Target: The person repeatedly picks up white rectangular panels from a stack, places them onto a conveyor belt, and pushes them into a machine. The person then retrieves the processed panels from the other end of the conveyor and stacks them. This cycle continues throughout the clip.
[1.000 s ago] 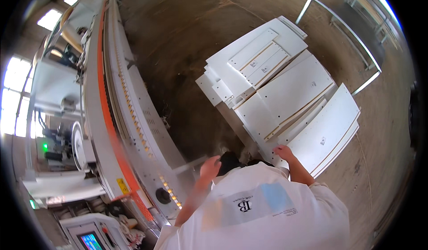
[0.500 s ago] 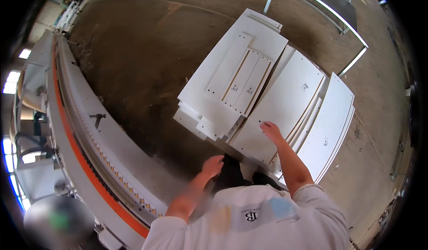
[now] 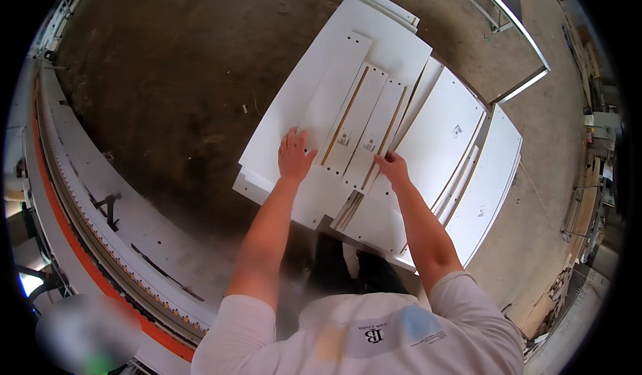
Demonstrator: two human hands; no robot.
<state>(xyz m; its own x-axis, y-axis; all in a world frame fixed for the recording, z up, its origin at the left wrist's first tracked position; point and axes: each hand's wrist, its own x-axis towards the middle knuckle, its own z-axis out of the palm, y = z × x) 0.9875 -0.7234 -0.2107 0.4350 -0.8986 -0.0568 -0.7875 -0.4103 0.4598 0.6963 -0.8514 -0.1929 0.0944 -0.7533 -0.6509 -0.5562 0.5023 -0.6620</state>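
Observation:
A stack of white furniture panels (image 3: 441, 141) lies on the floor in front of me. On top lie two narrow white boards with brown grooves (image 3: 364, 131) and a longer plain strip (image 3: 338, 87). My left hand (image 3: 293, 154) rests flat, fingers spread, on the large top panel (image 3: 281, 134) just left of the narrow boards. My right hand (image 3: 393, 169) touches the near end of the right narrow board, fingers curled at its edge. Whether it grips the board is unclear.
A long machine bed with an orange rail (image 3: 73, 241) curves along the left. Bare concrete floor (image 3: 167, 87) lies between it and the stack. A metal frame (image 3: 515, 34) stands at the far right, with scrap wood (image 3: 582, 208) along the right edge.
I have leaned closer over the panel stack. Both hands moved forward from near my body onto the top panels; the machine slid toward the left edge of view.

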